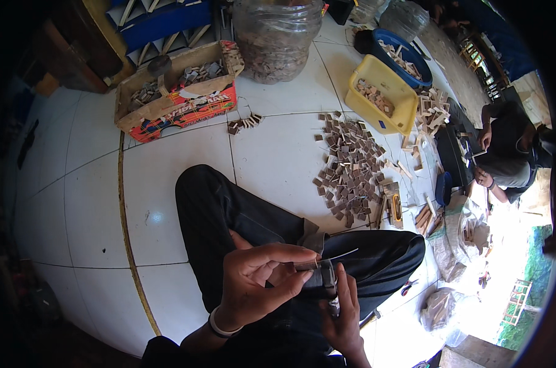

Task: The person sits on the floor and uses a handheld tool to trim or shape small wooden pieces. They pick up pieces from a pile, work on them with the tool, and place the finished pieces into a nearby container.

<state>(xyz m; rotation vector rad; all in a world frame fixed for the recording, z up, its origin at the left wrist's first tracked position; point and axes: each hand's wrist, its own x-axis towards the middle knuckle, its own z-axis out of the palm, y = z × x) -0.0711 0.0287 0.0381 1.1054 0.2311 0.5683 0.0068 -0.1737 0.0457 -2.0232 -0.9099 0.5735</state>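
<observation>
Over my lap, my left hand (pixel 256 285) pinches a small flat brown piece (pixel 305 265) between thumb and fingertips. A thin pale strip or wire (pixel 345 253) sticks out to the right beyond it. My right hand (pixel 344 316) is closed around a dark hand tool with a shiny metal part (pixel 334 306); its exact kind I cannot make out. The tool's dark upper end (pixel 329 279) meets the piece. On the floor ahead lies a spread pile of small brown square pieces (pixel 351 162). A short row of similar pieces (pixel 246 124) lies farther left.
A cardboard box (pixel 186 110) of small pieces stands at the far left, beside a big clear plastic container (pixel 275 43). Yellow (pixel 385 126) and blue tubs (pixel 422 80) hold wooden bits. At right, another person (pixel 505 147) sits working near plastic sacks (pixel 453 239).
</observation>
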